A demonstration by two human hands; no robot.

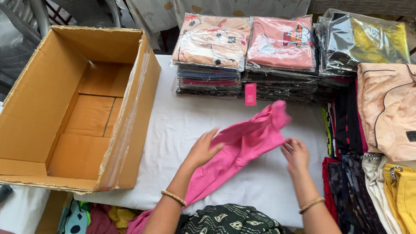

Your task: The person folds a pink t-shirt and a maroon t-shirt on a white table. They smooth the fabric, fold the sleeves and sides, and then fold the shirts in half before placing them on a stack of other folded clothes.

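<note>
A pink garment (242,145) lies slanted across the white-covered table (182,125), its far end lifted near a pink tag (250,94). My left hand (203,149) presses flat on the garment's left part, fingers apart. My right hand (296,154) pinches the garment's right edge. Both wrists wear gold bangles.
An open cardboard box (73,104) with nothing inside lies at the left. Stacks of plastic-wrapped clothes (247,56) line the table's far edge. More folded garments, peach (388,112), dark and yellow (401,193), pile up at the right. Cloth heaps sit below the front edge.
</note>
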